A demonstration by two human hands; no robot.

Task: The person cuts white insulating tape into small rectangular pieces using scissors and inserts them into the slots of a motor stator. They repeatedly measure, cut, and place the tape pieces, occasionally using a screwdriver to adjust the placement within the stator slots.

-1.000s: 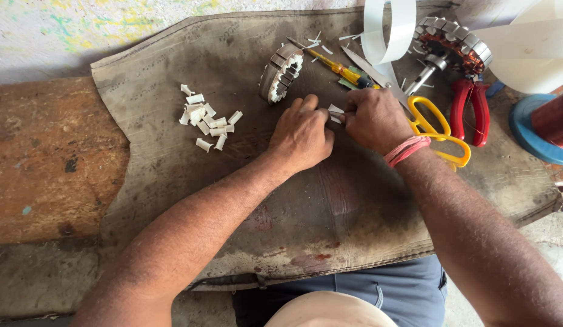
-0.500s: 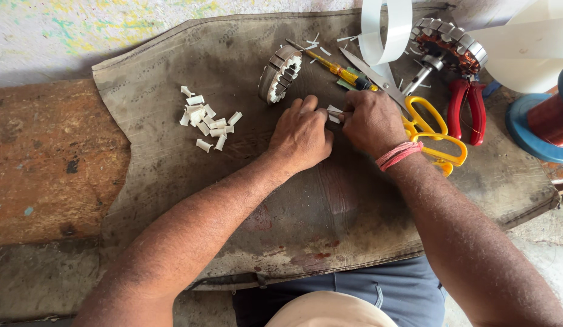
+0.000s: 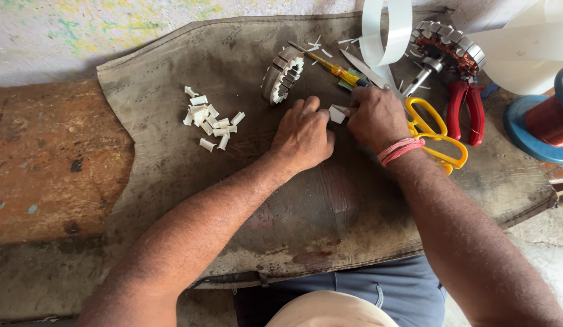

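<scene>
Folding a small white paper slip is the work in hand: both hands meet over the middle of the dark mat, the left hand and the right hand each pinched on the slip, which sits between their fingertips just above the mat. To the left lies a pile of folded slips, more than a dozen by the look of it, so a good share of the shaping seems done. Just beyond the hands, an empty stator core stands on edge with bare slots, as far as can be seen; none of the slips appears fitted yet, so that part looks left to do. A white paper strip curls at the far edge, so stock for more slips remains. Yellow scissors and red pliers lie right of the right hand, a screwdriver just beyond it, and a wound stator farther off.
</scene>
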